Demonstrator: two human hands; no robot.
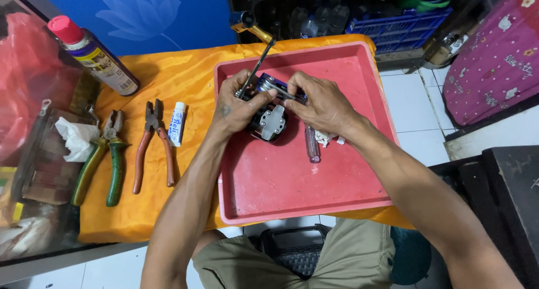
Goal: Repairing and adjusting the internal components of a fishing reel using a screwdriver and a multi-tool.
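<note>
Over the far part of the red tray [337,193] on the counter, the left hand [238,106] has its grip closed on a dark metal mechanical part [268,120] while the right hand [317,101] pinches its top; likely mid-disassembly, needing steady bracing next.

spray can [95,56], green-handled pliers [104,160], orange-handled pliers [151,146], small white tube [177,123]

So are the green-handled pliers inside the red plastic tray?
No, the green-handled pliers lie on the orange cloth, to the left of the red plastic tray and outside it.
</note>
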